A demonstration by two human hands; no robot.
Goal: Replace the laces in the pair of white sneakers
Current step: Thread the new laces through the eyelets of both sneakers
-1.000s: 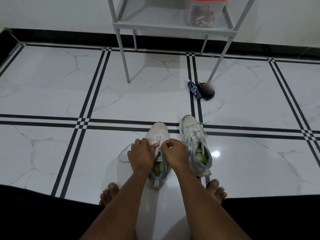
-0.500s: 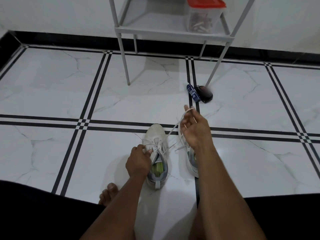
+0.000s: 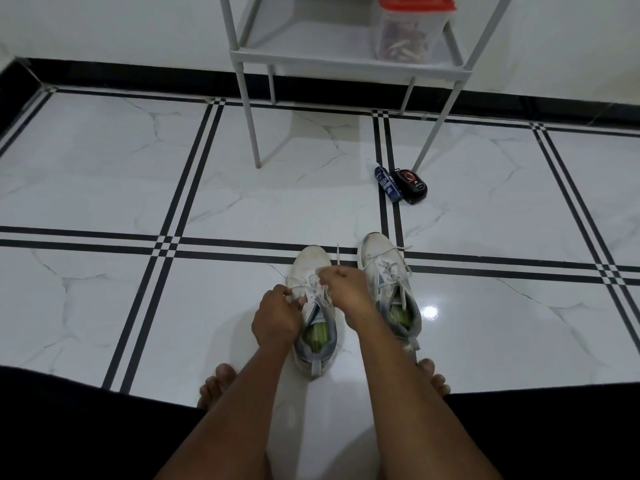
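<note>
White lace [image 3: 313, 295]: my left hand [image 3: 277, 318] and right hand [image 3: 348, 292] both pinch it over the left sneaker [image 3: 313, 306], unthreading; next, I'd free another eyelet.

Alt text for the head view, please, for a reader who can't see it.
Both hands work the lace of the left white sneaker on a marble-tiled floor: the left hand and right hand each pinch the lace. The laced right sneaker stands beside it.

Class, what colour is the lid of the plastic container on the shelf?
Red. The lid shows best in the head view, atop the clear container.
</note>
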